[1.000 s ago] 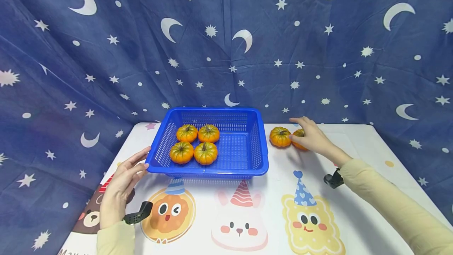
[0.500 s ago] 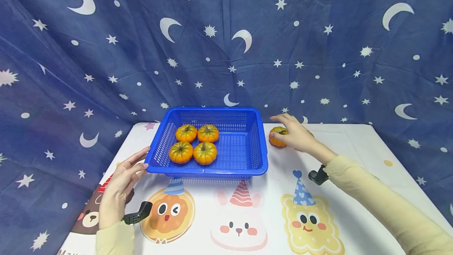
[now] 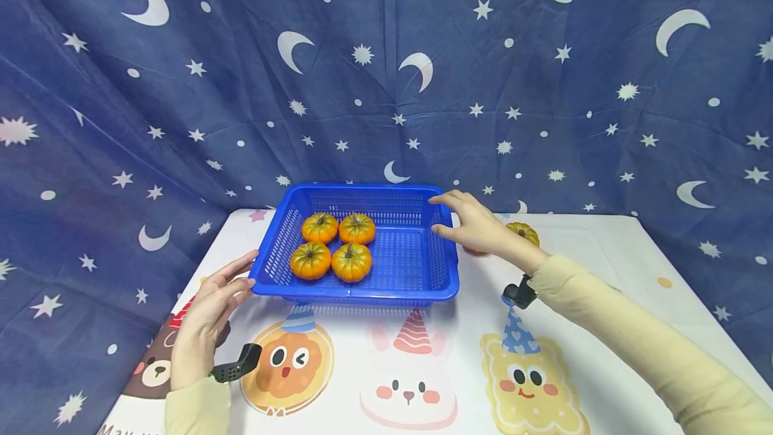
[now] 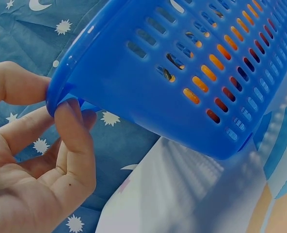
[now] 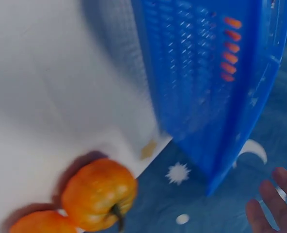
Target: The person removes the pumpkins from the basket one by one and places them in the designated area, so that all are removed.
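Observation:
A blue plastic basket (image 3: 398, 291) stands on the table with several small orange pumpkins (image 3: 311, 261) grouped in its left half. My left hand (image 3: 207, 311) pinches its left rim; in the left wrist view the rim (image 4: 61, 87) sits between thumb and fingers. Over the basket's right rim, my right hand (image 3: 480, 225) has thumb and fingers spread apart with nothing between them. Two more pumpkins lie on the table right of the basket: one (image 3: 524, 233) shows past the wrist, the other is mostly hidden under the hand. Both appear side by side in the right wrist view, one with its stem showing (image 5: 99, 194).
A white tablecloth (image 3: 417, 368) with cartoon prints covers the table. Behind it hangs a dark blue curtain (image 3: 338, 86) with moons and stars, close to the basket's back rim. Each wrist wears a small black camera.
My right hand has moved left from the outer pumpkin, past the nearer one, to the basket's right rim, carrying nothing. The left hand and the basket have stayed in place.

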`<state>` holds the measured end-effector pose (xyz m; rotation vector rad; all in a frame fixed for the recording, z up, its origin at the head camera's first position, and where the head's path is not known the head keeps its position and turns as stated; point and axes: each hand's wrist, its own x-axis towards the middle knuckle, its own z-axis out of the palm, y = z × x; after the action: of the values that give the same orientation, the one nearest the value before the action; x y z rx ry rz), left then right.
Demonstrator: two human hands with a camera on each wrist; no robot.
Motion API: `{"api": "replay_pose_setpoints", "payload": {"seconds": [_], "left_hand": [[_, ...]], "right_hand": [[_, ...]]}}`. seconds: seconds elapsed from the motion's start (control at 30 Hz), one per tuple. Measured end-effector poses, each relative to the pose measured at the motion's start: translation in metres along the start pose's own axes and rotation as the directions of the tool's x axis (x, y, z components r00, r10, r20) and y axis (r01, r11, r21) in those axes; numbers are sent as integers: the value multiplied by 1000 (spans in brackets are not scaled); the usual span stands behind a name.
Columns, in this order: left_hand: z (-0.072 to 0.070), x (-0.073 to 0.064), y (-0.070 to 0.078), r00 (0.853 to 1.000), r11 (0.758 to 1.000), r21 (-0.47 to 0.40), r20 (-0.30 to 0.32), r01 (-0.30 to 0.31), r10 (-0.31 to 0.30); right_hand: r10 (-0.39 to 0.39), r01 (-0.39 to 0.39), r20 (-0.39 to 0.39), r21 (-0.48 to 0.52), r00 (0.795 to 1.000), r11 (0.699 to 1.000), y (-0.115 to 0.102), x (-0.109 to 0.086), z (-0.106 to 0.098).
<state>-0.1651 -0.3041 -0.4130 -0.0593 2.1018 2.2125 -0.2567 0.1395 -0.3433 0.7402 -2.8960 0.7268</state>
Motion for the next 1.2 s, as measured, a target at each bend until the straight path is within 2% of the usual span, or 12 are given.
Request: {"api": "replay_pose_setpoints", "payload": {"seconds": [0.1,0.5,0.83,1.2], "left_hand": [[0,0,1,1000,1000,14,-5,0,0],[3,2,2,1000,998,66,-30,-3,5],[6,1,5,997,997,77,-72,26,-20],[9,2,8,991,992,109,-121,63,-50]], "right_hand": [[-43,43,18,2,999,999,-11,4,1],[-122,124,108,-15,987,992,-45,18,1],[-194,203,149,-43,970,978,-63,35,9],[-213,229,227,-44,950,973,-76,51,25]]}}
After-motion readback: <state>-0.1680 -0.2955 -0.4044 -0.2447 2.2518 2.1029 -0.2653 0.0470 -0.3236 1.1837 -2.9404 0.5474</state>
